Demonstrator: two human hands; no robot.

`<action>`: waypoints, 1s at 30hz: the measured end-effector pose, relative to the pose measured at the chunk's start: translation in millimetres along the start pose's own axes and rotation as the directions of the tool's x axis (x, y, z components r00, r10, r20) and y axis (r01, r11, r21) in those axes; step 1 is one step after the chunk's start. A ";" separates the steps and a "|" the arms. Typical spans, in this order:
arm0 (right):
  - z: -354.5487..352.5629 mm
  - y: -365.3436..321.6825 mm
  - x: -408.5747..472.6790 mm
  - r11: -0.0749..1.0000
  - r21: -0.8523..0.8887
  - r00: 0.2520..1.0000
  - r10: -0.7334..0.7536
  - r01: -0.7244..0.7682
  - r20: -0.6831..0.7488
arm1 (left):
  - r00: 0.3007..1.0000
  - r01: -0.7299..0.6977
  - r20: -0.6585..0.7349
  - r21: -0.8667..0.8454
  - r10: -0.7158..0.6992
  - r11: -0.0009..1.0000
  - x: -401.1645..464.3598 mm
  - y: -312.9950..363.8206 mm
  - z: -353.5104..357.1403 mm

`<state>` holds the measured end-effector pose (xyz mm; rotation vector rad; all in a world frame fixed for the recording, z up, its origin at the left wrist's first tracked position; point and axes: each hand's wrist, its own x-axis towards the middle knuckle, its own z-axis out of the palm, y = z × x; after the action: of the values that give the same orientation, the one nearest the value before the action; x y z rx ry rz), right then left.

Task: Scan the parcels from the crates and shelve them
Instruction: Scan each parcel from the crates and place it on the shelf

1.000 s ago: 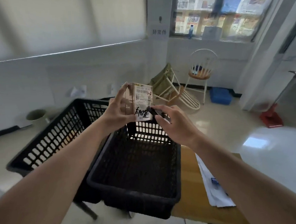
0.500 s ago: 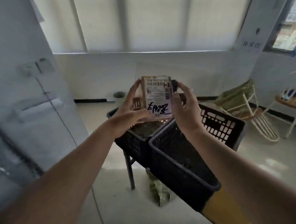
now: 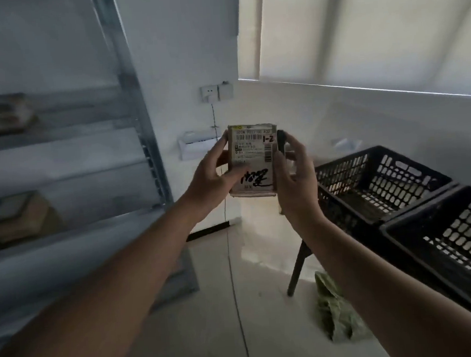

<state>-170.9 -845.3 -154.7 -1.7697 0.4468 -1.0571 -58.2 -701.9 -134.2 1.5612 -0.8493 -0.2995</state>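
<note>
A pale room with a tiled floor (image 3: 211, 333), white walls and drawn window blinds (image 3: 371, 29) forms the setting. One small parcel (image 3: 252, 160) is held upright in the air at the middle of the view, above the floor and between a metal shelving unit (image 3: 141, 129) on the left and the crates on the right; its white shipping label faces the camera, bearing barcodes, a handwritten "1-2" and a black scrawl low down. The left hand (image 3: 212, 177) grips the parcel's left edge, thumb curled across the front of the label and fingers behind. The right hand (image 3: 293, 180) holds the right edge with curled fingers, and one dark marker-like object (image 3: 281, 141) sticks up from that hand just beside the parcel's top right corner. Two black perforated plastic crates (image 3: 374, 185) sit side by side at the right, the farther one raised on a dark-legged stand; their contents cannot be made out. On the shelving, two blurred cardboard boxes (image 3: 16, 216) show on separate levels. One wall socket (image 3: 217, 92) with a thin cable hanging down sits behind the parcel, and one crumpled green cloth (image 3: 335, 313) lies on the floor below the crates.
</note>
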 end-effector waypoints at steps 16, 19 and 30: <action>312.2 -26.1 -53.7 0.995 0.099 0.959 -0.027 -0.001 0.283 | 0.919 0.057 -0.383 0.376 0.100 0.925 -71.4 -79.2 -284.8; 378.4 -14.7 -52.4 0.993 0.113 0.936 -0.011 -0.031 0.351 | 0.902 0.103 -0.422 0.402 0.085 0.910 -65.3 -105.9 -334.1; 563.4 37.3 -33.0 0.988 0.047 0.838 0.099 -0.147 0.537 | 0.874 0.252 -0.487 0.454 0.001 0.855 -21.6 -209.5 -477.1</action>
<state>277.7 -523.5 -277.3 -1.8363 0.1580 -0.4461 301.3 -340.4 -243.8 2.0750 -0.4446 0.2384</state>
